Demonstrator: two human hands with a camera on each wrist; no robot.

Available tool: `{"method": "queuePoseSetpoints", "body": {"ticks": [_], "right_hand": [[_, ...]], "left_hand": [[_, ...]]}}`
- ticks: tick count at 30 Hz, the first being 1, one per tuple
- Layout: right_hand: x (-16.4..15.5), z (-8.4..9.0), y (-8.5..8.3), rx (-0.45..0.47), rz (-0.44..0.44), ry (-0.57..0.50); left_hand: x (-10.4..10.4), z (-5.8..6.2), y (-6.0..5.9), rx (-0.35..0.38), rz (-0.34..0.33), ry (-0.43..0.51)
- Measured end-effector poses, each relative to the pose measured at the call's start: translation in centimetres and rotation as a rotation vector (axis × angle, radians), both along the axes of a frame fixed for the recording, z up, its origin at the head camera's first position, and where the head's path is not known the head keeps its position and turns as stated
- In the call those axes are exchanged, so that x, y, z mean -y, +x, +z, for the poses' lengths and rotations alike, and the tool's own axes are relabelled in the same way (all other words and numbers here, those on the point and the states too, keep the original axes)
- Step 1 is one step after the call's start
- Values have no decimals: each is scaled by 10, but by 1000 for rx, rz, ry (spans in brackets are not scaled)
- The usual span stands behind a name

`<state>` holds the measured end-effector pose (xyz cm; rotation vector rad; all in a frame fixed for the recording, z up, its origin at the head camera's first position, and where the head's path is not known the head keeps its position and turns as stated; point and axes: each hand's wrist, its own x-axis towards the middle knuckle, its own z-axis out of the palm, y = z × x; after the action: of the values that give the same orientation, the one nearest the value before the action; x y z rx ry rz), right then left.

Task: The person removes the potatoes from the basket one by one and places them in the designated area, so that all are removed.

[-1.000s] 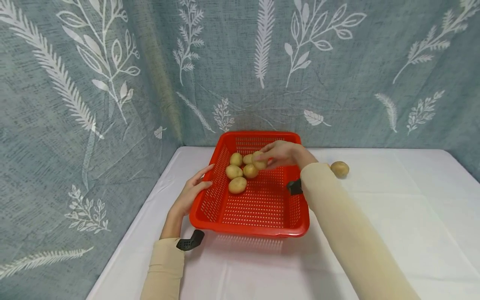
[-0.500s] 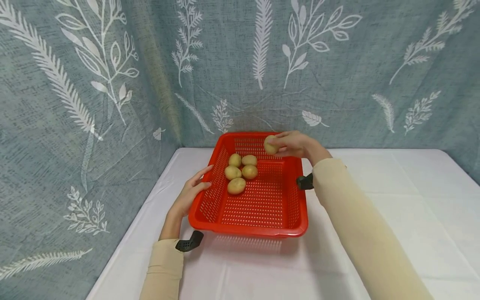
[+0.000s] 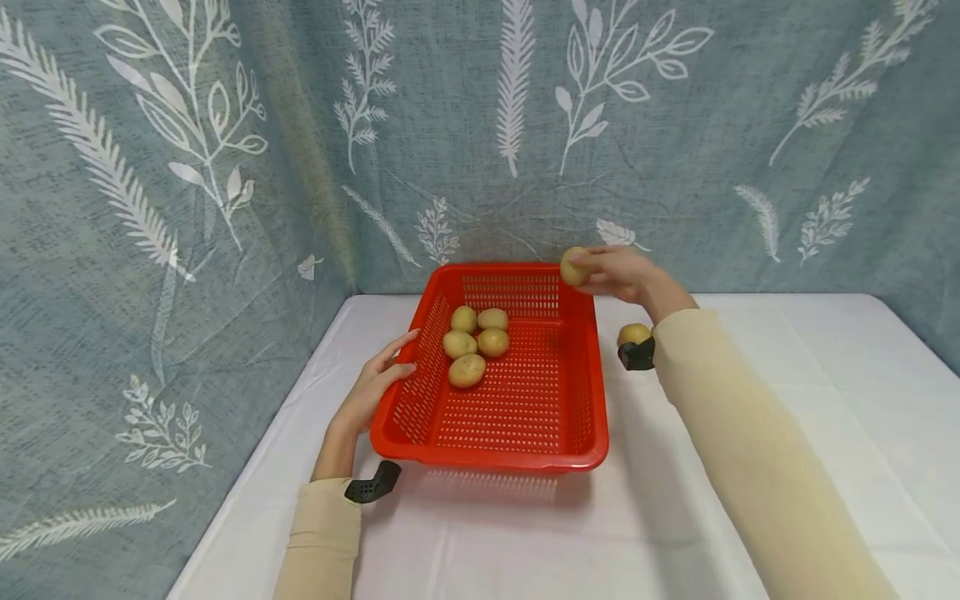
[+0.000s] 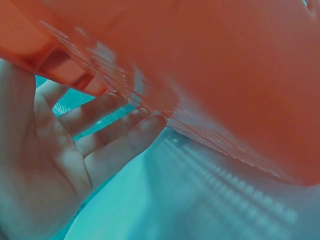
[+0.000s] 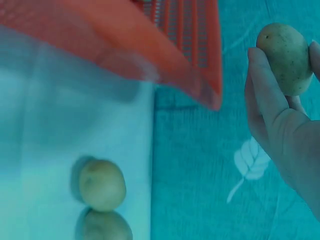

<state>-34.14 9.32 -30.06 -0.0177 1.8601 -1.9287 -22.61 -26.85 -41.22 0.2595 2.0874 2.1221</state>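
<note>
Right now my right hand (image 3: 626, 275) pinches a potato (image 3: 574, 266) between thumb and fingertips, holding it in the air just over the far right corner of the red basket (image 3: 592, 392); its long axis stands roughly upright in the right wrist view (image 5: 283, 57). My left hand (image 3: 372, 386) lies flat with fingers straight against the basket's left wall (pressing or merely touching, I cannot tell). Four more potatoes (image 3: 476, 343) sit together in the far left part of the basket. To the right of the basket, on the white desk (image 3: 787, 392), lies another potato (image 3: 634, 334), half hidden behind my wrist strap; the right wrist view shows two there (image 5: 102, 185), one cut off at the frame's edge. That spot lies nearer and right of my right hand, well apart from my left. The left wrist view is blurred, mostly red plastic.
</note>
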Motion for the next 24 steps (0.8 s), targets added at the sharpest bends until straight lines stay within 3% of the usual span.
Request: {"method": "queuePoseSetpoints", "body": {"ticks": [7, 14, 24], "right_hand": [[-21, 3, 3, 15, -30, -10], [-42, 1, 4, -43, -39, 73], [-72, -3, 6, -48, -85, 53]], "left_hand": [[0, 0, 0, 0, 1, -2], [0, 0, -1, 2, -1, 10], [-1, 0, -1, 15, -3, 17]]}}
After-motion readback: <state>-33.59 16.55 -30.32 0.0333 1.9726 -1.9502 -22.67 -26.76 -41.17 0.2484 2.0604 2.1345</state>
